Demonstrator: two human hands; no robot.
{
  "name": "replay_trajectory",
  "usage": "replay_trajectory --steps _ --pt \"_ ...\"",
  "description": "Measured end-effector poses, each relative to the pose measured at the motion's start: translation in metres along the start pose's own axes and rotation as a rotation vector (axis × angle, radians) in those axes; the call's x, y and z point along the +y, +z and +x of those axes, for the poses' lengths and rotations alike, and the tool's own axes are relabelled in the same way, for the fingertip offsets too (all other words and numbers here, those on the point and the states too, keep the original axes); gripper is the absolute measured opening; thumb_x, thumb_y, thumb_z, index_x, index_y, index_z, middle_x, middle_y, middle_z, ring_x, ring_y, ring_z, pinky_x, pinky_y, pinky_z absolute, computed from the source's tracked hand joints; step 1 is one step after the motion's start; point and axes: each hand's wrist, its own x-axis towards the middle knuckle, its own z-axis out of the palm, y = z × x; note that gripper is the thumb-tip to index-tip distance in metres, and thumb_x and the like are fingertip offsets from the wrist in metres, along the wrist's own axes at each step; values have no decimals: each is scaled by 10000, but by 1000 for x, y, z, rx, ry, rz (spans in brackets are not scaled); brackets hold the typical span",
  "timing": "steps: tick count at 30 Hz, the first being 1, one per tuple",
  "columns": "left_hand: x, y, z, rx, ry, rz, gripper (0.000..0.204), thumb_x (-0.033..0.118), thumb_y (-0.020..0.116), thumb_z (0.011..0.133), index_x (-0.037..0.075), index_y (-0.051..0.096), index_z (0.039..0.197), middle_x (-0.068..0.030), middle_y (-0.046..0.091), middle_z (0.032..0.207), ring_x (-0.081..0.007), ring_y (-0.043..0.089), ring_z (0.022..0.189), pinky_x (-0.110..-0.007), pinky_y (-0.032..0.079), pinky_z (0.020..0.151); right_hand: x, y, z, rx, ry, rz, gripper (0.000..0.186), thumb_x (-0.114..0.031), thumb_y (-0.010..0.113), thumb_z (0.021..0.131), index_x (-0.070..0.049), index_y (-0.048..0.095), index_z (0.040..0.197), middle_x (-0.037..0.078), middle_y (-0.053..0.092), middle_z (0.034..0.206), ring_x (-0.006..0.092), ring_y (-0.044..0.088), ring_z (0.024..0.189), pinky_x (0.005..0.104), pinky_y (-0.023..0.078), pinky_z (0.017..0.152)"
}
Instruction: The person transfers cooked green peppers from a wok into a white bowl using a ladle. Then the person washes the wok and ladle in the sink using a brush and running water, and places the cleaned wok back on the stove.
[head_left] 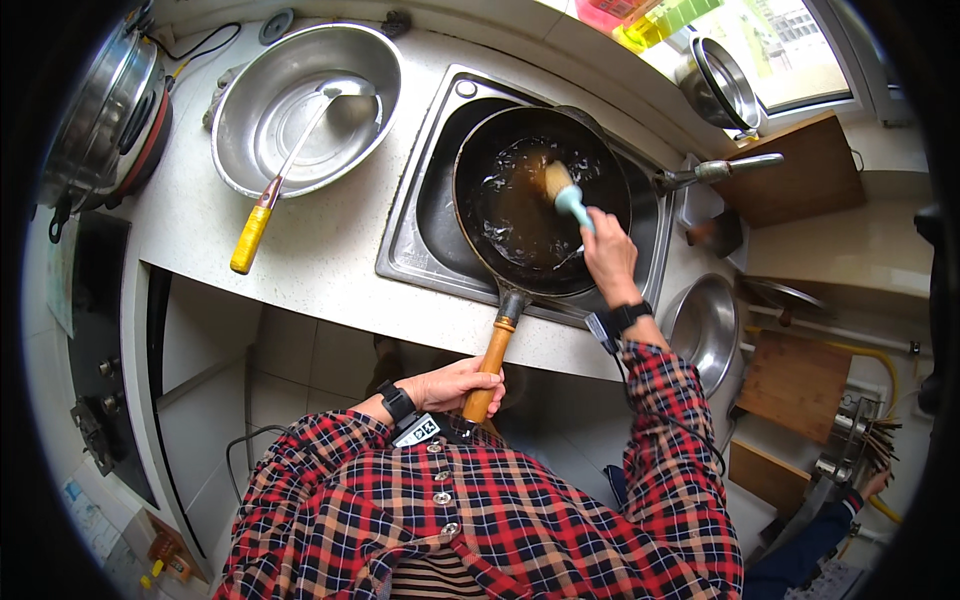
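A dark wok point(470, 215) rests over the sink point(425, 230), with brownish water in its bowl. Its wooden handle point(492, 365) points toward me, and my left hand point(455, 388) is closed around it. My right hand point(610, 258) grips a dish brush point(571, 203) by its pale blue-green handle. The brush's light bristles point(557, 180) are down in the water near the middle of the wok. Part of the brush handle is hidden inside my fingers.
Left of the sink stands a large steel basin point(235, 140) with a yellow-handled ladle point(252, 238) across it. The faucet point(715, 172) juts in beside the wok's right. A steel bowl point(703, 330) and cutting boards point(800, 170) lie further right. Another person's sleeve point(815, 545) shows at lower right.
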Motion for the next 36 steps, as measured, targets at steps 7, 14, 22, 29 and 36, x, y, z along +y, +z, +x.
replay_trajectory --steps 7,14,22,29,36 --pt "1 4 0 6 -20 -14 221 219 560 990 75 422 1086 -70 599 901 -181 639 828 -328 541 779 57 -74 -4 -27 2 -77 213 -195 655 846 -156 680 1054 92 657 926 327 651 836 433 524 701" --pt "2 4 -1 29 -24 -2 217 221 561 988 82 426 1087 -70 596 907 -186 637 831 -327 533 782 -27 -36 126 78 -112 -122 240 -309 625 875 -168 714 1047 84 695 997 299 663 925 412 533 781" --pt "5 8 0 47 -30 26 219 222 570 982 76 435 1075 -72 596 901 -188 632 824 -329 529 785 -63 -67 2 -402 -567 74 86 -131 645 754 -61 606 785 128 631 758 346 652 685 440 531 597" --pt "2 5 3 40 -29 8 207 196 556 984 58 471 1112 -95 613 924 -220 635 855 -350 522 813 22 -114 29 -291 -381 -297 75 -135 645 793 -135 635 867 82 639 846 307 663 788 420 540 646" --pt "6 6 3 6 -74 -9 237 195 550 990 53 459 1156 -111 612 980 -254 660 945 -374 539 873 -16 -144 32 -626 -394 -425 174 -95 667 723 -126 723 885 109 696 850 301 685 864 404 554 718"
